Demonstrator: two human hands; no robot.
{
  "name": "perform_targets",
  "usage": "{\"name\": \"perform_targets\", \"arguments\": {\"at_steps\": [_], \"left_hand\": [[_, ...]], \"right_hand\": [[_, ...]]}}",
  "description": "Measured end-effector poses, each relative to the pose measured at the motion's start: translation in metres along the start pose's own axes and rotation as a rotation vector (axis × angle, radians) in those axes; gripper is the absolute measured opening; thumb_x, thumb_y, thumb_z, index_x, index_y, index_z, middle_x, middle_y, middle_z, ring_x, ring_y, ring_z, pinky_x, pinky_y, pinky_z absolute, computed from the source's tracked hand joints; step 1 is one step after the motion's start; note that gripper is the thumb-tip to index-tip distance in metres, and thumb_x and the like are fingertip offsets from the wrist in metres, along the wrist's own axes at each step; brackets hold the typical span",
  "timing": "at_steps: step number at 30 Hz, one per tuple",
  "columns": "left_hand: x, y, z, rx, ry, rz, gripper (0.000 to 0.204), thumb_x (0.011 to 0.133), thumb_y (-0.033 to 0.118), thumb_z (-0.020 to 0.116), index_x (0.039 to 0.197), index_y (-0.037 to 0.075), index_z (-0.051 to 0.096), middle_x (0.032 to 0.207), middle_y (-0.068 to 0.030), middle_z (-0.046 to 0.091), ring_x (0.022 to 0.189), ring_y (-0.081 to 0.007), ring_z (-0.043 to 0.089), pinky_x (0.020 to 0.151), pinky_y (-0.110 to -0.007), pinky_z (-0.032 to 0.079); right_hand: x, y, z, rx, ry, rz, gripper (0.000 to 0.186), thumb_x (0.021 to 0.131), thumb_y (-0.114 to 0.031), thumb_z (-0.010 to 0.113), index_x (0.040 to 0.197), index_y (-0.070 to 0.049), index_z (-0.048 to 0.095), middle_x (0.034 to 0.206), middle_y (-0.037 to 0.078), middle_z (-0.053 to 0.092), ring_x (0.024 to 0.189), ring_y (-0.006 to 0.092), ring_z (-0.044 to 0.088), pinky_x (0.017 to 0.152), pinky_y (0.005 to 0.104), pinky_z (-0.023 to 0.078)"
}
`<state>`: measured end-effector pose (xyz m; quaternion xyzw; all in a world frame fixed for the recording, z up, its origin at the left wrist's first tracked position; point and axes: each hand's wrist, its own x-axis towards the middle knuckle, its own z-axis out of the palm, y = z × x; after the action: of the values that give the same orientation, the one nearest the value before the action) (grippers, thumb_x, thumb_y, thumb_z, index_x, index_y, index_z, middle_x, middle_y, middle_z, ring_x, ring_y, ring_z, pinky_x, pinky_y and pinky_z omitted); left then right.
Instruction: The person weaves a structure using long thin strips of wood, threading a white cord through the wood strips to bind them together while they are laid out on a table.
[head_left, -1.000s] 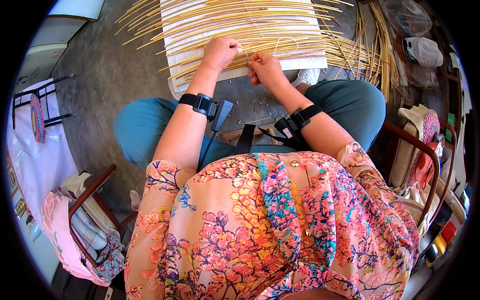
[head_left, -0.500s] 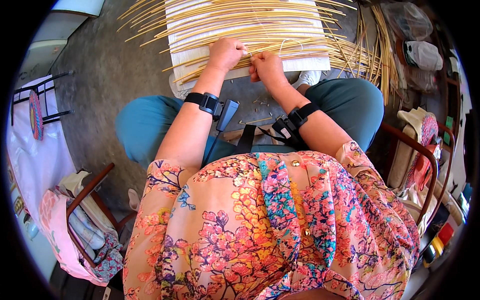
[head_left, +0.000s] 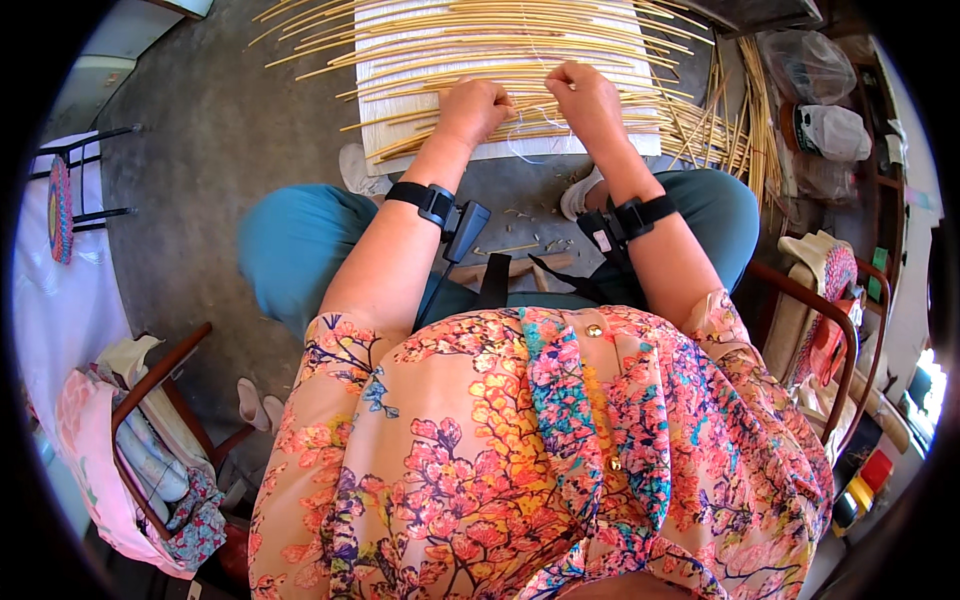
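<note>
Long pale-yellow sticks (head_left: 450, 45) lie in rows across a white woven mat (head_left: 395, 140), with a thin white cord (head_left: 538, 157) looping over those nearest me and hanging past the mat's edge. My left hand (head_left: 477, 110) rests over the lower rows, thumb and fingers pinched on the cord. To its right and slightly higher, my right hand (head_left: 585, 98) is closed in a pinch with the cord at its fingertips. Both wrists wear black straps with small devices (head_left: 465, 233).
Loose sticks (head_left: 750, 120) pile at the right beside plastic bags (head_left: 805, 60). Wooden-armed chairs flank me (head_left: 160, 380) (head_left: 830, 310). A black metal stool (head_left: 100, 215) stands at left. My knees frame a concrete floor with scattered short offcuts (head_left: 510, 245).
My right hand has moved up and right, away from my left, which has shifted right. More of the cord loop shows between them. The view has shifted slightly.
</note>
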<state>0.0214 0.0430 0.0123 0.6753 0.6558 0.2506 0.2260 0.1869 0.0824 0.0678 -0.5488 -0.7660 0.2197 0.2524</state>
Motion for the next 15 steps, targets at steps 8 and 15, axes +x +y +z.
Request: {"name": "perform_targets", "arguments": {"at_steps": [8,15], "left_hand": [[0.002,0.010,0.011,0.032,0.108,0.053,0.018,0.066,0.030,0.075,0.076,0.015,0.072,0.073,-0.0078,0.066,0.072,-0.0266,0.062,0.068,-0.037,0.048],[0.003,0.026,0.015,0.037,0.135,0.044,0.018,0.063,0.029,0.076,0.074,0.016,0.072,0.070,-0.0080,0.066,0.067,-0.0271,0.063,0.064,-0.037,0.049]], "right_hand": [[0.025,0.017,0.027,-0.011,-0.419,-0.003,0.016,0.071,-0.014,0.071,0.080,-0.002,0.065,0.071,0.013,0.064,0.063,0.0213,0.059,0.061,0.0327,0.047],[0.018,0.035,0.023,0.007,-0.316,-0.121,0.010,0.075,-0.010,0.067,0.077,-0.001,0.064,0.067,0.009,0.062,0.061,0.0159,0.057,0.058,0.0305,0.046]]}}
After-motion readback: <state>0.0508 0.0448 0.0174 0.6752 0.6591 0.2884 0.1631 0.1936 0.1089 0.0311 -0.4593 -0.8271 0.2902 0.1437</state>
